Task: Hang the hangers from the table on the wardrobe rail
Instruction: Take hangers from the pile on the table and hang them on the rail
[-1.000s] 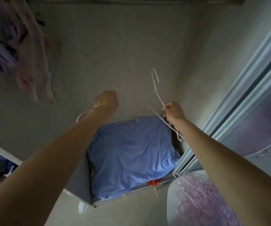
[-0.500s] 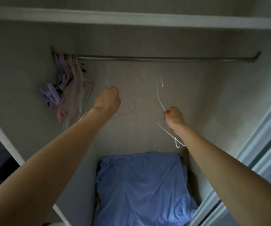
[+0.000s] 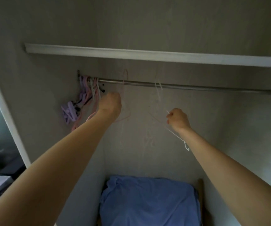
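A metal wardrobe rail (image 3: 188,86) runs across under a white shelf. My left hand (image 3: 110,104) grips a thin pink hanger (image 3: 125,88), whose hook reaches up past the rail just right of the hung bunch. My right hand (image 3: 177,119) grips a thin white hanger (image 3: 160,93), its hook blurred at rail height and its lower end sticking out below my wrist. Several pink and white hangers (image 3: 94,88) hang bunched at the rail's left end. The table is out of view.
The white shelf (image 3: 147,53) sits close above the rail. Purple clip hangers (image 3: 69,111) dangle below the bunch at the left. A blue cloth bundle (image 3: 147,201) lies on the wardrobe floor. The wardrobe's white left edge (image 3: 5,111) borders a dark opening.
Both hands have risen toward the rail with their hangers. The pink hanger's hook now reaches the rail, and the view has tilted upward.
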A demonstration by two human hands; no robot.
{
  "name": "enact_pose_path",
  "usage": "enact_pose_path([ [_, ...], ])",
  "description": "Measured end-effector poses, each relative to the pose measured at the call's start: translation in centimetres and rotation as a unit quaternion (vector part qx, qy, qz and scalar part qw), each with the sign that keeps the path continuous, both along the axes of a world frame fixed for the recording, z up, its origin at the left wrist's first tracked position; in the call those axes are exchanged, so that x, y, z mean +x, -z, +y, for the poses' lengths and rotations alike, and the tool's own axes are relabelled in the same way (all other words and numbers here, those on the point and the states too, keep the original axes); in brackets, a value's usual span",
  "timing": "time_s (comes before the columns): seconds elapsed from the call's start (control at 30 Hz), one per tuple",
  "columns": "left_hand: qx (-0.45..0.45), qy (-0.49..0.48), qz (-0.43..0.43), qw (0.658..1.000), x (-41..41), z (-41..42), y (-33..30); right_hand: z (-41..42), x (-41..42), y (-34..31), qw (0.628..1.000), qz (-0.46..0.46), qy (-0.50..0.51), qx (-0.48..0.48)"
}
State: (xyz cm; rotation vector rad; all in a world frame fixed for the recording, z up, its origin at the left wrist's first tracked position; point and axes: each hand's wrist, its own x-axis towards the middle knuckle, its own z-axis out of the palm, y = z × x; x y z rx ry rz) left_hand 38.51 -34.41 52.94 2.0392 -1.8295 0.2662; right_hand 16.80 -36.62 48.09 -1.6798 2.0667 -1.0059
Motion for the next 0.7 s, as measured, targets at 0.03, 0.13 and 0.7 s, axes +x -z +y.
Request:
enact_pose_path([
  [0.03, 0.008, 0.003, -0.002, 1.000, 0.3, -0.5, 0.2, -0.1, 0.1, -0.2, 1.000, 0.002, -0.002, 0.001],
  [0.13, 0.032, 0.012, 0.006, 0.999, 1.0, -1.8, 1.0, -0.6, 0.7, -0.7, 1.000, 0.000, -0.010, 0.004],
  [0.7, -0.003, 0.202, -0.056, 0.978, 2.0, -7.9, -0.5, -1.0, 4.1, -2.6, 0.987, 0.154, -0.035, -0.010],
])
